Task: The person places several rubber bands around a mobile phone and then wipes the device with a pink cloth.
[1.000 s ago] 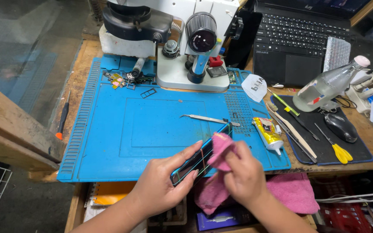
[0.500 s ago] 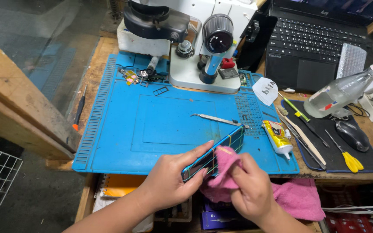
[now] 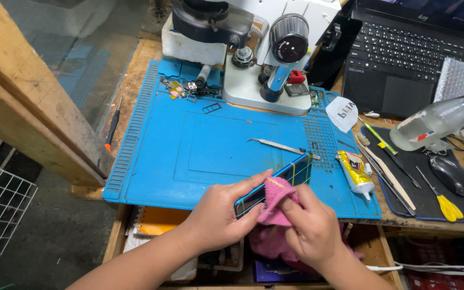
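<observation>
Right hand (image 3: 308,228): fingers pinched on a soft pink cloth (image 3: 275,200), pressed to the glossy screen of a slim blue-edged phone (image 3: 275,182), now lower on the screen than half a second ago. Left hand (image 3: 221,215): clamped around the phone's lower end, holding it tilted above the near edge of the ribbed blue rubber mat (image 3: 189,156). Beyond: thin steel tweezers (image 3: 277,145); a yellow glue tube (image 3: 356,171) at the mat's right edge.

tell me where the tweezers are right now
In the head view the tweezers lie on the blue mat, just beyond the phone, left of the glue tube.
</observation>
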